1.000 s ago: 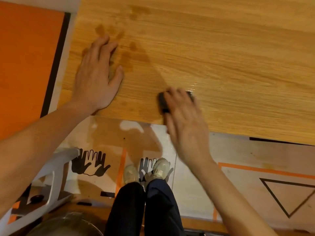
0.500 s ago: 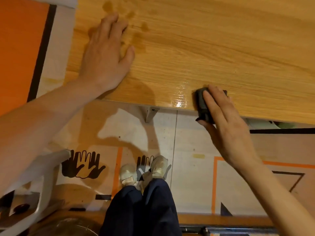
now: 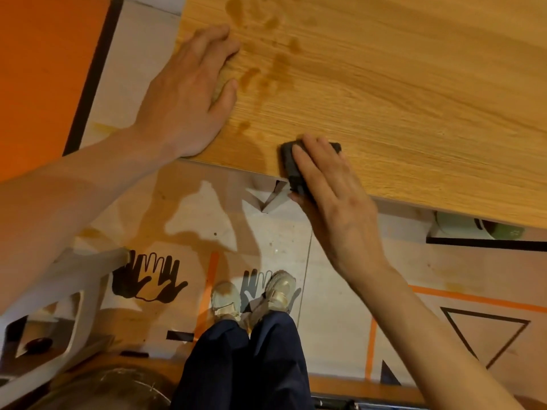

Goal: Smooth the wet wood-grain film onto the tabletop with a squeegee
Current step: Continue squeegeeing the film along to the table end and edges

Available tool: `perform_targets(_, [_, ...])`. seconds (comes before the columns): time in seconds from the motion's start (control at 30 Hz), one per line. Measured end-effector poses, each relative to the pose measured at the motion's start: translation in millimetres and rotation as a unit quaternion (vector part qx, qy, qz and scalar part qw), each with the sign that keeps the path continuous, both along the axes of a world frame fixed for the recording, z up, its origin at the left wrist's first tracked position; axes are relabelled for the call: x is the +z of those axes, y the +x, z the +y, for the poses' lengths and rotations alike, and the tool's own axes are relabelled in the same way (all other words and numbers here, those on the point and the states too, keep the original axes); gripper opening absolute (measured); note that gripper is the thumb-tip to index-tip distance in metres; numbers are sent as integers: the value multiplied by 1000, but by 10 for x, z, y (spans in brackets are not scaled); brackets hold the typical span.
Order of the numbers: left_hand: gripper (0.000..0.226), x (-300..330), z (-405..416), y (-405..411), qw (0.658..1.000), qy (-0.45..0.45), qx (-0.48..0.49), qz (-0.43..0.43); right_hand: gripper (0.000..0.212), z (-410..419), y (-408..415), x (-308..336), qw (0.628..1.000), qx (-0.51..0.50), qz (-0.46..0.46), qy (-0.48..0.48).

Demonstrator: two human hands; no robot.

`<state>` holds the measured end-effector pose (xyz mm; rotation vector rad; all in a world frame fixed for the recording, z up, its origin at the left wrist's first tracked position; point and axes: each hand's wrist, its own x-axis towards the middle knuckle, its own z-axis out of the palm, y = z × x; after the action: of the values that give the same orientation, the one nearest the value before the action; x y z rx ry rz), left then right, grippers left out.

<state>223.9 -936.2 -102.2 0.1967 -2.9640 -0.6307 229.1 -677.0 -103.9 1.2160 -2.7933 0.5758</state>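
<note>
- The left hand is lying flat on the wood-grain film, fingers straight and close together, thumb out to the side, palm pressing down near the film's left edge
- The right hand is gripping a dark squeegee, fingers curled over its top and thumb against its near end, at the near edge of the tabletop
- The squeegee is sitting on the film just right of and nearer than the left hand, its near end hanging over the table edge
- Darker wet blotches are showing on the film between the two hands and beyond the left fingertips
- Below the hands, the person's pale shoes and dark trousers are standing on a floor covering printed with black hand shapes, orange lines and a triangle outline
- A white stool frame is standing under the left forearm
</note>
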Motion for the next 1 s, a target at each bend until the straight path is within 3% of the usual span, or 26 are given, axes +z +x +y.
perform_targets(0.07, [53,7,7,-2,1000,7,-2,3,53,380,-82,22,1000,-15,-9,0])
perform_targets(0.13, [51,11,14,-4,1000,10,2,9,55,687,-55,26,994,-100,-18,-27])
perform_targets(0.23, [49,17,12,-2,1000,15,6,15,53,593,63,-41,984,-171,-3,-53])
perform_targets(0.37, [46,37,30,-7,1000,19,12,16,53,-326,238,-150,988,-139,43,-61])
perform_targets(0.43, [46,38,34,-6,1000,13,8,17,47,-755,335,-151,993,-96,21,-69])
perform_targets(0.57, [46,43,31,-9,1000,14,7,9,45,-592,206,-47,999,15,-5,-31])
perform_targets(0.63, [45,47,33,-7,1000,26,11,11,45,-80,60,1,1000,-9,-16,-17])
perform_targets(0.73, [44,38,41,-14,999,40,15,16,51,600,-46,105,991,-124,-47,4])
perform_targets(0.83, [44,17,35,-24,999,41,20,19,50,357,83,146,976,-207,-72,-14])
perform_targets(1.0, [44,4,37,-38,999,25,25,9,41,-600,142,176,987,-100,-121,-44])
